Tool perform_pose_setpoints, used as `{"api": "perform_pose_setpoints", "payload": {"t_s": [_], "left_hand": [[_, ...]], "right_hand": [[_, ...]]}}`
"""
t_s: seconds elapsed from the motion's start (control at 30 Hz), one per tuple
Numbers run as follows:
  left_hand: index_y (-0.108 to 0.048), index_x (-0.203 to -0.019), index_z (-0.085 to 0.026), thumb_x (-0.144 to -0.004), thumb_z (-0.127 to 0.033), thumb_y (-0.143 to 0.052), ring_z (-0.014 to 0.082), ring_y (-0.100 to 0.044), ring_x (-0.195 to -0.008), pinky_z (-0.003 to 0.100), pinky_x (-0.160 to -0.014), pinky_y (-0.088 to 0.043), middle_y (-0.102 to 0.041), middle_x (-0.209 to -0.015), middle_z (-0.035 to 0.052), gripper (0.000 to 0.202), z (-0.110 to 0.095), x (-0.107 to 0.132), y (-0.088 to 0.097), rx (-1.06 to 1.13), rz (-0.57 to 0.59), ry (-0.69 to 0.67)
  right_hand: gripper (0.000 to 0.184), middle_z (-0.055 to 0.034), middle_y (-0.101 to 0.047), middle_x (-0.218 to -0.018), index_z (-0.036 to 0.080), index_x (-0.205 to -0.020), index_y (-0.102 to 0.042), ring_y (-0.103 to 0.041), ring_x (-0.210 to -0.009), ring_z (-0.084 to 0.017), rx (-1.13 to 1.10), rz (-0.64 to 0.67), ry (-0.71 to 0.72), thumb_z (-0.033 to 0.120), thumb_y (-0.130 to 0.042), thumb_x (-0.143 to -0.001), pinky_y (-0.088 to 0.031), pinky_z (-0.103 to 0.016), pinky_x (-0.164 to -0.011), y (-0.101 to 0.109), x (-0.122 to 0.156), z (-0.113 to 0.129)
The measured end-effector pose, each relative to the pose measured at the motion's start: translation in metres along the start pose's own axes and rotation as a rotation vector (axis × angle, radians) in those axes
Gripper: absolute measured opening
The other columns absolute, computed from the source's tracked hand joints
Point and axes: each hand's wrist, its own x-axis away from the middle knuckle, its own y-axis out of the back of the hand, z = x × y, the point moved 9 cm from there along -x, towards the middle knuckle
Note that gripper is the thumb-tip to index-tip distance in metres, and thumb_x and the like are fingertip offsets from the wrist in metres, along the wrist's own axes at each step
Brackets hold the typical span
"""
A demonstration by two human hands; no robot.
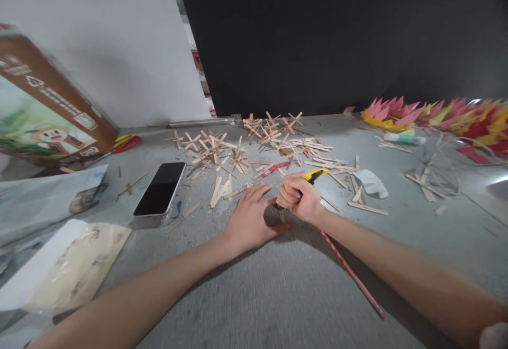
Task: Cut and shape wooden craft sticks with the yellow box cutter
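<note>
My right hand point(298, 196) is closed in a fist around a yellow and black utility knife point(316, 174), its tip pointing down toward the grey tabletop point(278, 296). My left hand point(249, 217) lies flat beside it with fingers stretched out, pressing down on something small that my hands mostly hide. A thin red stick point(351, 273) runs under my right forearm toward the near edge. Several crossed wooden sticks point(246, 148) lie scattered just beyond both hands.
A black phone point(160, 188) lies to the left. A brown printed box point(43, 110) leans at far left, with plastic bags point(59, 264) in front. Pink, yellow and red paper shapes point(436, 116) and a glue tube point(402, 138) sit at the right. A dark panel point(341, 36) stands behind.
</note>
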Motion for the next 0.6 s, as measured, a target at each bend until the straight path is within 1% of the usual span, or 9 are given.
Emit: {"api": "perform_pose_setpoints", "payload": {"t_s": [0.23, 0.33, 0.47, 0.6], "left_hand": [[-0.071, -0.126, -0.025, -0.077, -0.062, -0.083, 0.0368, -0.043, -0.152, 0.058, -0.128, -0.031, -0.054, -0.159, 0.0116, 0.063, 0.002, 0.0, -0.002, 0.016, 0.001, 0.007], [-0.071, -0.125, -0.027, -0.077, -0.063, -0.082, 0.0364, -0.044, -0.151, 0.058, -0.127, -0.032, -0.055, -0.158, 0.0099, 0.061, 0.002, 0.0, 0.0, 0.029, -0.021, -0.001], [-0.071, -0.119, -0.026, -0.077, -0.061, -0.084, 0.0355, -0.047, -0.148, 0.057, -0.127, -0.033, -0.056, -0.155, 0.0099, 0.055, -0.003, 0.001, 0.004, 0.019, -0.034, -0.005], [-0.064, -0.133, -0.026, -0.083, -0.06, -0.08, 0.0338, -0.05, -0.145, 0.054, -0.126, -0.036, -0.06, -0.149, 0.0104, 0.063, -0.011, 0.004, 0.008, 0.016, -0.067, -0.024]], "right_hand": [[0.049, 0.0089, -0.021, -0.039, 0.023, -0.044, -0.033, -0.013, -0.037, -0.006, 0.019, -0.015, 0.0, 0.032, -0.068, -0.078, -0.013, -0.027, -0.042, -0.001, -0.003, 0.0], [0.048, 0.0092, -0.021, -0.039, 0.023, -0.044, -0.034, -0.013, -0.037, -0.006, 0.02, -0.046, 0.022, 0.031, -0.066, -0.079, -0.013, -0.028, -0.042, 0.0, -0.004, 0.002], [0.049, 0.0089, -0.022, -0.04, 0.022, -0.045, -0.034, -0.016, -0.037, -0.006, 0.021, -0.112, 0.086, 0.028, -0.067, -0.08, -0.014, -0.027, -0.043, 0.002, 0.0, 0.003], [0.05, 0.009, -0.023, -0.04, 0.022, -0.046, -0.034, -0.017, -0.038, -0.006, 0.037, -0.15, 0.138, 0.026, -0.068, -0.082, -0.014, -0.027, -0.044, 0.001, 0.003, 0.003]]}}
